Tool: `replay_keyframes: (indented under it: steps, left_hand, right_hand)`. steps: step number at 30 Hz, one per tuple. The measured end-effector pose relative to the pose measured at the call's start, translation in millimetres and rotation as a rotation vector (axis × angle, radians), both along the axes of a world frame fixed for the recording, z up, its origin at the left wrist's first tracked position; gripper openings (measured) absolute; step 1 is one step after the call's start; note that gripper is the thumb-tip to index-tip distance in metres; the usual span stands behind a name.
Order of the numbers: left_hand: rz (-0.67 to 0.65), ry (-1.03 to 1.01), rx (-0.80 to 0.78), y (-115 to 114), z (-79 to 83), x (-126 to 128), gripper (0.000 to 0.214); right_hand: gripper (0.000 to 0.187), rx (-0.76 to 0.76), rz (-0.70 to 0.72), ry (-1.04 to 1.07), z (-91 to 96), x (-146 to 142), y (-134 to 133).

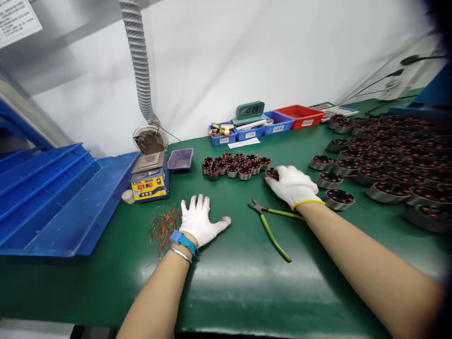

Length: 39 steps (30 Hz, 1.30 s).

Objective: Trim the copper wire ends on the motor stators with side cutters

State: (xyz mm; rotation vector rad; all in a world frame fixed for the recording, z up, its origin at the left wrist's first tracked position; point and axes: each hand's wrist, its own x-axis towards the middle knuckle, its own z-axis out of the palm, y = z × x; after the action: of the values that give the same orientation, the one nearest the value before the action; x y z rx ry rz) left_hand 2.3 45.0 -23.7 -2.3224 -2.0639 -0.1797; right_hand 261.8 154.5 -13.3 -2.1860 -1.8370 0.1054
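My right hand, in a white glove with a yellow cuff, is closed on a motor stator with copper windings and a metal rim. It is just right of a cluster of several similar stators. My left hand, also gloved, lies flat on the green table with its fingers spread and nothing in it. Beside its wrist is a heap of cut copper wire ends. Between my hands lie green-handled cutting pliers with their handles apart; my right wrist partly hides one handle.
Many stators crowd the right side. A yellow-blue soldering station, a purple tray and a large blue tray stand left. Along the wall are small blue bins, a red bin and a digital clock.
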Motion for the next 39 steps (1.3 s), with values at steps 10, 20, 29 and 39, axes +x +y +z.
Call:
replay_keyframes:
  steps: [10, 20, 29, 39]
  left_hand:
    - [-0.267, -0.235, -0.100, -37.2, 32.0, -12.1, 0.099]
    - [-0.166, -0.389, -0.163, -33.5, 18.1, 1.3, 0.112]
    - [-0.160, -0.479, -0.258, -31.6, 18.5, 1.2, 0.061]
    - [-0.159, -0.568, -0.140, -31.9, 4.7, 16.4, 0.054]
  right_hand:
    - [0.019, 0.084, 0.866, 0.172, -2.9, -54.8, -105.3]
    - [0.046, -0.343, 0.547, 0.290, 1.0, -38.7, -127.6]
    - [0.037, -0.318, 0.490, 0.312, 2.1, -70.0, -132.9]
    - [0.030, -0.332, 0.419, 0.026, 7.0, -69.3, -127.4]
